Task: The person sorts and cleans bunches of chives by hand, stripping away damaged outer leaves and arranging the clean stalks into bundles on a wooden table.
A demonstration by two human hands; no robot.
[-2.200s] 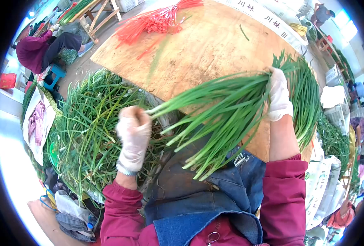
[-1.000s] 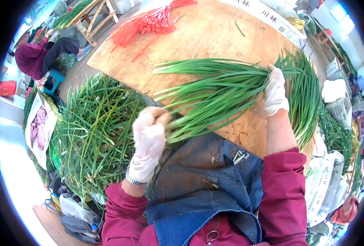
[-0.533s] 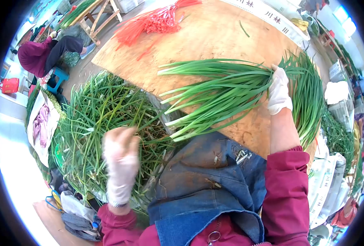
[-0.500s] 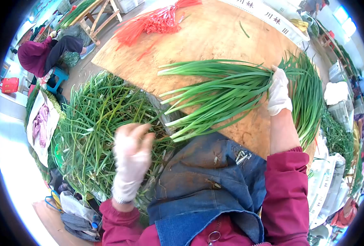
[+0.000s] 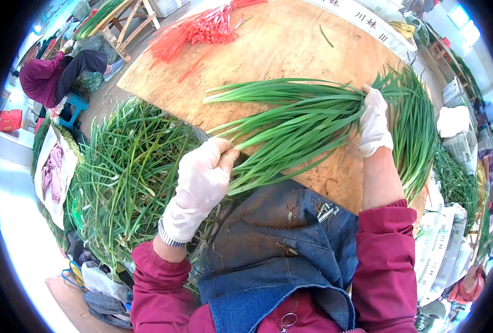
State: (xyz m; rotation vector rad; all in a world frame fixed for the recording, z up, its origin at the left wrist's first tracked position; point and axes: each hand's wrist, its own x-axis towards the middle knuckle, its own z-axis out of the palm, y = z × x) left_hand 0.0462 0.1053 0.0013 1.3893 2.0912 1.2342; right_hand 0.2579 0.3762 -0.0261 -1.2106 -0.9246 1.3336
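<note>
My right hand (image 5: pixel 375 122), in a pale glove with bare fingertips, is closed round the leafy end of a bunch of garlic chives (image 5: pixel 296 125). The stalks fan out to the left over the wooden table, their pale ends toward my left side. At the lower pale ends, my left hand (image 5: pixel 202 180), gloved the same way, pinches some of the stalks between thumb and fingers. The tips of those stalks are hidden in the hand. Beyond my right hand, a thick pile of garlic chives (image 5: pixel 416 127) hangs over the table's right edge.
Red ties (image 5: pixel 202 36) lie at the far side of the wooden table (image 5: pixel 246 61). Left of my lap is a big heap of loose green leaves (image 5: pixel 130 166). A co-worker (image 5: pixel 46 77) sits at the far left near a blue stool (image 5: pixel 74 108). White crates (image 5: pixel 363 22) stand behind.
My left hand has moved right and up from above the loose heap to the chives' pale ends and closed on some. My right hand keeps its grip, nearly in place.
</note>
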